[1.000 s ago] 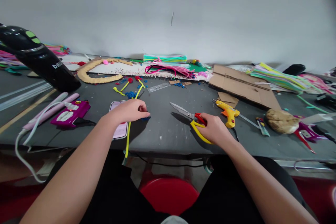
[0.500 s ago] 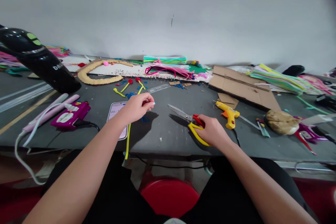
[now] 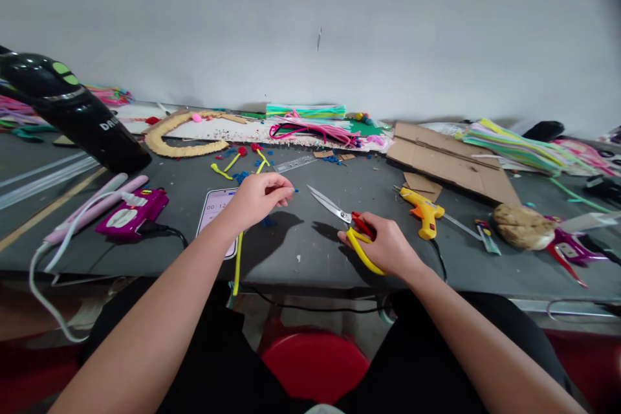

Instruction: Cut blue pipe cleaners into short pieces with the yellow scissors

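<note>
Two hands are held over a dark grey worktop (image 3: 281, 265), which is marked with pale scuffs and backed by a plain, light grey wall (image 3: 194, 32). A small blue piece (image 3: 295, 190) is pinched between the fingertips of the left hand (image 3: 262, 197), raised above the surface, and a shadow is cast below it. Scissors (image 3: 345, 217) with red and yellow handles are grasped in the right hand (image 3: 388, 242), their blades pointed toward the pinched piece but kept apart from it. By the left forearm, a phone (image 3: 213, 197) is partly covered, and a yellow strip (image 3: 237, 265) is draped over the front edge. Blue scraps (image 3: 241, 176) are scattered nearby. Along the wall, a white board (image 3: 247, 131) is strewn with crumbs and bundled coloured stems (image 3: 305, 110). To the right, folded cardboard (image 3: 451, 162) is laid flat, with a yellow glue gun (image 3: 422, 207) set in front of it. At the far left, a black appliance (image 3: 116, 142) is stood near a purple device (image 3: 129, 217). Beneath the worktop, a red stool (image 3: 315, 365) is framed by dark-clothed legs.
</note>
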Demonstrator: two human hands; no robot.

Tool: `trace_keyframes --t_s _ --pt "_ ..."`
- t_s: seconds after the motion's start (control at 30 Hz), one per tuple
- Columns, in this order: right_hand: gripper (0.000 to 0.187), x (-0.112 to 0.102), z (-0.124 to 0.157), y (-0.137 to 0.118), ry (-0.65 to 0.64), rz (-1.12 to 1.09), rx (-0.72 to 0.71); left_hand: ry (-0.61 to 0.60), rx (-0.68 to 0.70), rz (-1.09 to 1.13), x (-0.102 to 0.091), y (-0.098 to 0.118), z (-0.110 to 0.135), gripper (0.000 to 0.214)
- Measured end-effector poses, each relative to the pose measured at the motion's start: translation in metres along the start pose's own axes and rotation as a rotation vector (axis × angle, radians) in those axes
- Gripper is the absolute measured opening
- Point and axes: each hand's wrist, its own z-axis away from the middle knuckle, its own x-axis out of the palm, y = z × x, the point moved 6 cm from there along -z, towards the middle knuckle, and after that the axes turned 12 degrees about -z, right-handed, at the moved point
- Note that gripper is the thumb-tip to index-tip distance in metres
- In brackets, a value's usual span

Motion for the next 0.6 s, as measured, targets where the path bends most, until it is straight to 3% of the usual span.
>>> trace_keyframes --t_s 0.3,0.6 --pt "0.046 0.001 0.001 -0.007 -0.004 0.044 -0.07 -0.027 0.042 0.061 0.0 0.011 0.003 0.025" --pt "0.043 -0.008 0.001 -0.008 0.098 0.273 -0.109 -0.015 0.065 -0.007 -0.001 0.013 0.004 0.025"
